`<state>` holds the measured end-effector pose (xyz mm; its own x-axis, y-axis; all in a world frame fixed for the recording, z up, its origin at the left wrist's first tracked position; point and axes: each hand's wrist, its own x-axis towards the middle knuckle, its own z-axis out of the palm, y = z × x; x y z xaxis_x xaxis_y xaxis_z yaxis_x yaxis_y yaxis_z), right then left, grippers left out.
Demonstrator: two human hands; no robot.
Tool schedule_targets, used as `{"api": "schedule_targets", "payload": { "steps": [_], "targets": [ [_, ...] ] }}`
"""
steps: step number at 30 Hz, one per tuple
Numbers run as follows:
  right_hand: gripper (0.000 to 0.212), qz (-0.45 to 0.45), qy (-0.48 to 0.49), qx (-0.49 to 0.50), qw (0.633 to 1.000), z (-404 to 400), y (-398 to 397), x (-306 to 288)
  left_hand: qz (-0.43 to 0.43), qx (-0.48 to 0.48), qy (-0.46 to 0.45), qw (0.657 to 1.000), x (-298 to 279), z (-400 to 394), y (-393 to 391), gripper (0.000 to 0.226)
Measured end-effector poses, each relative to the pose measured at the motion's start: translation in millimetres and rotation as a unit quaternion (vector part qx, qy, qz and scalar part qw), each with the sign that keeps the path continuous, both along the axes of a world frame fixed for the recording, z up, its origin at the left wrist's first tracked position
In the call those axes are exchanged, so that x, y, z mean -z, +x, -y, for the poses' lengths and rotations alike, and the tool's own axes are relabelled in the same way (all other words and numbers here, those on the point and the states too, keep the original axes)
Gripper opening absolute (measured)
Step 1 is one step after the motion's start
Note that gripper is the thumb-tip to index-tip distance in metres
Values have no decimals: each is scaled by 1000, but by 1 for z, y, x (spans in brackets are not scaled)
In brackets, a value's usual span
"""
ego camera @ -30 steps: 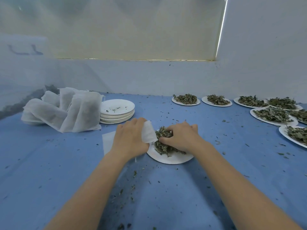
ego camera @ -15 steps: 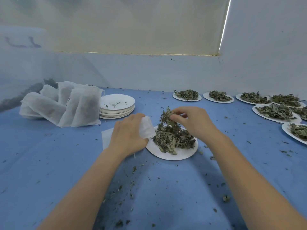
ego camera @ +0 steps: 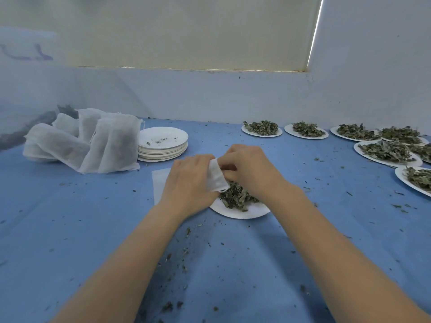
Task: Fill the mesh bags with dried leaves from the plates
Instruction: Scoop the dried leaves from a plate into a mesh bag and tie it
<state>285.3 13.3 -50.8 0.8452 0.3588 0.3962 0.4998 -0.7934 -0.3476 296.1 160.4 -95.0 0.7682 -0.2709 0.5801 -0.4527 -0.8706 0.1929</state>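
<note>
A white paper plate lies on the blue table in front of me with a heap of dried leaves on it. My left hand grips a white mesh bag at its mouth, just left of the plate. My right hand is curled at the bag's mouth, fingertips against the opening; what it holds is hidden. The rest of the bag lies flat on the table, showing behind my left hand.
Filled mesh bags are piled at the back left beside a stack of used plates. Several plates of dried leaves line the back right. Leaf crumbs are scattered over the blue cloth. A wall closes the far side.
My right hand lifted a pinch of leaves off the plate, then came left to the bag's mouth. My left hand kept its grip on the bag and raised the opening a little.
</note>
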Motion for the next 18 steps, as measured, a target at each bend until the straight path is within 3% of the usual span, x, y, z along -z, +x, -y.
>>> {"api": "schedule_targets", "payload": {
  "steps": [5, 7, 10, 12, 15, 18],
  "targets": [
    [26, -133, 161, -55, 976, 4, -6, -4, -10, -12, -48, 999, -2, -1, -4, 55],
    [21, -114, 180, -43, 976, 14, -3, -8, -13, -26, -45, 999, -2, -3, -4, 55],
    [18, -71, 37, 57, 995, 29, 3, -13, -28, -39, -37, 998, -2, -7, -2, 58],
    [35, -114, -69, 93, 987, 34, 6, -8, -37, -43, -28, 998, -1, -8, -1, 59],
    [54, -140, -148, 102, 974, 29, 10, 5, -41, -44, -18, 998, 1, -8, -1, 58],
    [50, -112, -216, 104, 964, 22, 15, 17, -37, -45, -16, 998, 2, -9, 0, 58]
  ]
}}
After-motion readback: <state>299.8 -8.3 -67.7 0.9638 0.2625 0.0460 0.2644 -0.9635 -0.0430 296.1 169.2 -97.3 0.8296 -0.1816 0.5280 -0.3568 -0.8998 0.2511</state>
